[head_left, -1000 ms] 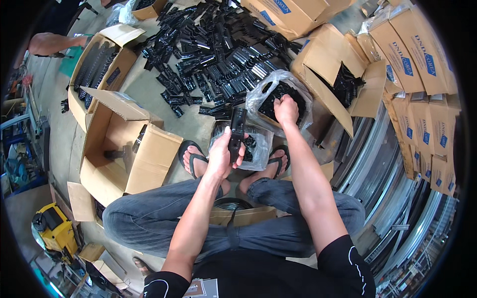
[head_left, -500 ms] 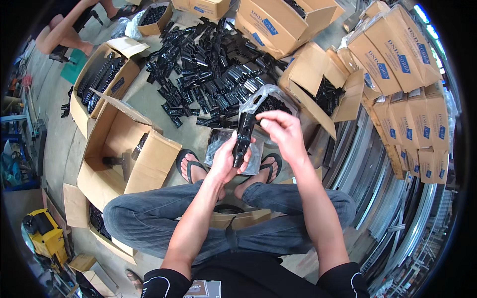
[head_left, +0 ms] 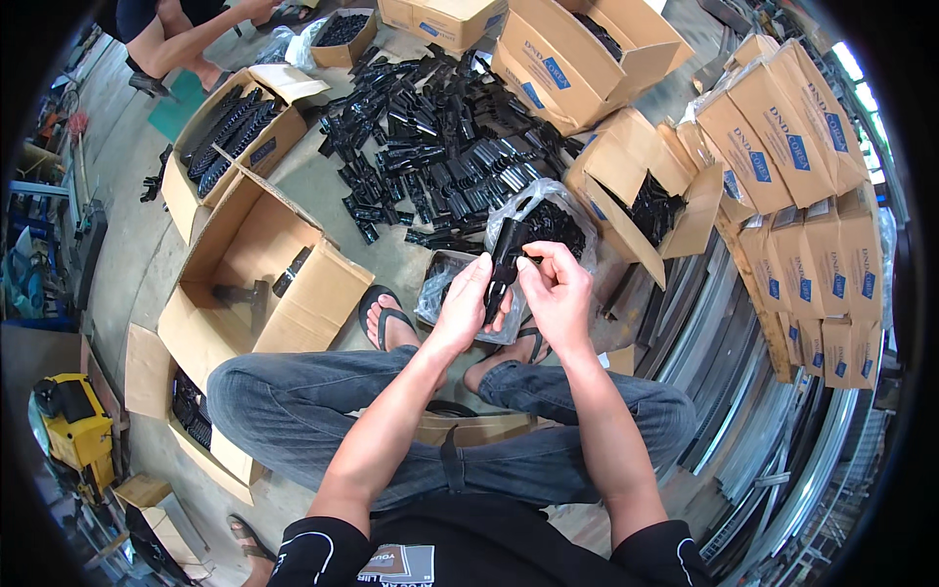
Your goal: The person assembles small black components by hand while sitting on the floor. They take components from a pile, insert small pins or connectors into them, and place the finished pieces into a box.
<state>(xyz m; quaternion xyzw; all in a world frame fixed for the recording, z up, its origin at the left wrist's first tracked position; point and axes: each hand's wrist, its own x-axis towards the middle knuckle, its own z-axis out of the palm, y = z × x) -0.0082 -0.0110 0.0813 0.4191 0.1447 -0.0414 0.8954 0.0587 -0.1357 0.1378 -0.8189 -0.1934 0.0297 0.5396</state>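
Note:
Wrapped in the fingers of my left hand [head_left: 467,305] is a glossy black tubular metal part [head_left: 507,247] with round holes, tilted with its top to the right. My right hand [head_left: 558,293] is closed in a pinch against the part's right side; anything small between thumb and fingertips is hidden. Just beyond the part lies a clear plastic bag [head_left: 533,195] holding small black pieces. Below my hands, between my feet, sits a small box lined with clear plastic [head_left: 430,298], partly covered by my left hand.
A big pile of black metal parts [head_left: 430,161] spreads over the floor ahead. Open cartons stand at left, one with a hammer [head_left: 258,308] inside [head_left: 220,333], and at right [head_left: 699,210]. Stacked cartons [head_left: 782,137] and metal profiles [head_left: 734,391] line the right. Another person's arm [head_left: 210,39] shows far left.
My right hand has come down and in from above the part to its side. The held part has shifted slightly right, and the whole view has moved a little.

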